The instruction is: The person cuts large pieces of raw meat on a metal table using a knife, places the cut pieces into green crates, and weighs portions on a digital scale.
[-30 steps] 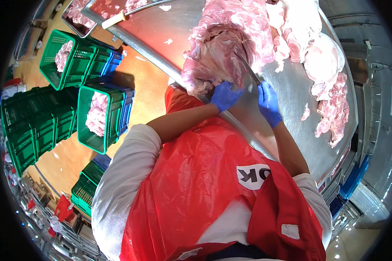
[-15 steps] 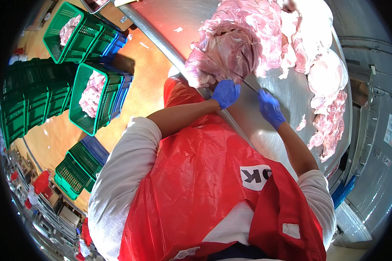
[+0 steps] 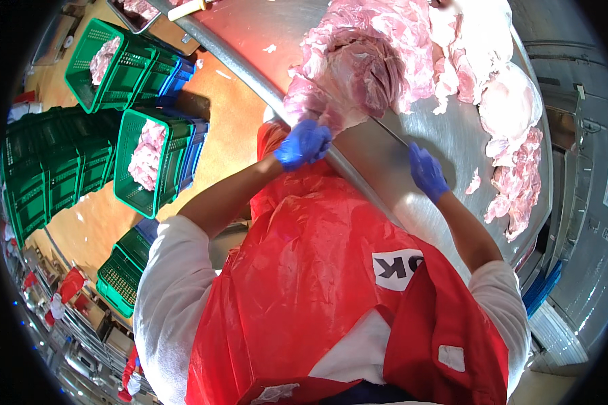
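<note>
A large slab of raw pink meat [image 3: 361,71] lies at the near edge of a round steel table [image 3: 385,155]. My left hand [image 3: 304,143], in a blue glove, grips the slab's lower flap at the table's rim. My right hand [image 3: 425,172], also gloved in blue, is closed on a knife [image 3: 388,131] whose thin blade runs up-left into the meat. A red plastic apron [image 3: 317,290] covers my chest below both hands.
More pale meat and fat pieces [image 3: 513,115] are piled on the table's right and far side. Green crates [image 3: 152,158] holding meat stand on blue crates on the orange floor to the left, beside stacks of green crates [image 3: 47,182]. A steel cabinet [image 3: 588,223] stands on the right.
The view has shifted, so the table and the crates sit lower in the picture. My hands have moved apart: the right hand has drawn the knife back to the right while the left keeps its hold on the meat.
</note>
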Motion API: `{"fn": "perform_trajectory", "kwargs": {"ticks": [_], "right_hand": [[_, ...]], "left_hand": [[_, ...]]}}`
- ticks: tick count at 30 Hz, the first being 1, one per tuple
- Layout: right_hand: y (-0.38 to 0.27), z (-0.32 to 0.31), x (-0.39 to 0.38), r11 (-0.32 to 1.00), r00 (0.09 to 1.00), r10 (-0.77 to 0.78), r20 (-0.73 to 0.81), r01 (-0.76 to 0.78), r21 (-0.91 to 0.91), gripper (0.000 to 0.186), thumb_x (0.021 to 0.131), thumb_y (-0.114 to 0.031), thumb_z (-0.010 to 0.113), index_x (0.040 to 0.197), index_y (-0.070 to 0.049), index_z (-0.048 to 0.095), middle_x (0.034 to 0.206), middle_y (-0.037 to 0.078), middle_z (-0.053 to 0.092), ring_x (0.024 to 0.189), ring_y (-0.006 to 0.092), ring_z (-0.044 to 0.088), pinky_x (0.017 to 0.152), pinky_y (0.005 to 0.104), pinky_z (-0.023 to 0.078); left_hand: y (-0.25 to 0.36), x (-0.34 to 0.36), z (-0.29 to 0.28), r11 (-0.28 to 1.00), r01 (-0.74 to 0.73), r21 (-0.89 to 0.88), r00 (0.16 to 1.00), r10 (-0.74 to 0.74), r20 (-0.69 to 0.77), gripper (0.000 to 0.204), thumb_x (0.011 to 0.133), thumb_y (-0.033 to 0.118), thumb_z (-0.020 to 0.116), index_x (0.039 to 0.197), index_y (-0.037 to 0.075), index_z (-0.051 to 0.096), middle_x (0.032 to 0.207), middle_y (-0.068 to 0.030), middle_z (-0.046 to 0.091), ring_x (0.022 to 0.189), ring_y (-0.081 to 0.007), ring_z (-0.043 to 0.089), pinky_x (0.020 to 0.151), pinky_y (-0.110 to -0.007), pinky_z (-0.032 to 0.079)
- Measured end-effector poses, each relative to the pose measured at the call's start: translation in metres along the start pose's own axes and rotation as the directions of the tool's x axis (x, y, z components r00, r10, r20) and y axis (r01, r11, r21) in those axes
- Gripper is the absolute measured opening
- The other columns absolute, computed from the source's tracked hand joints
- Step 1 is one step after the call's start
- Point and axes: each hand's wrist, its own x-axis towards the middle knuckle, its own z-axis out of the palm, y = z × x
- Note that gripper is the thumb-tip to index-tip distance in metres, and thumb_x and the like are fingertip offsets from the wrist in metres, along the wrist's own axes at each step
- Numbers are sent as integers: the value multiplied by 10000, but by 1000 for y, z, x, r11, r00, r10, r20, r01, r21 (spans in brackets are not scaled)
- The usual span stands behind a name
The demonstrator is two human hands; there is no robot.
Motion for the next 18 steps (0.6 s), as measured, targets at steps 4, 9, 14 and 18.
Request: {"fn": "perform_trajectory", "kwargs": {"ticks": [4,9,14,18], "right_hand": [[-31,8,-7,998,998,58,-18,-57,19,163,963,-137,456,1088,-62,527,825,247,610,782,451,629,668,534,499],[-89,47,85,984,962,-62,-266,104,146,243,952,-125,466,1178,-59,525,868,249,621,793,429,632,652,531,502],[-71,28,100,999,992,-30,-123,28,-25,283,985,-139,452,1242,-52,533,871,233,626,810,411,634,683,518,504],[-22,-12,42,997,992,15,125,-23,67,270,986,-116,453,1241,-73,533,836,216,617,810,384,653,668,505,521]], "left_hand": [[8,-11,-17,993,-88,-77,994,92,51,411,1003,331,407,790,28,586,589,-53,523,493,-123,490,472,-272,411],[10,6,-19,884,-425,196,896,379,231,360,996,268,409,762,55,580,580,-59,531,480,-155,499,475,-297,409],[18,4,-33,715,-649,260,759,585,287,83,879,119,575,825,60,553,627,-127,548,520,-307,510,495,-395,410],[27,-11,-42,989,-120,-86,977,133,166,415,962,257,457,605,54,522,523,-43,484,439,-131,436,439,-287,367]]}}
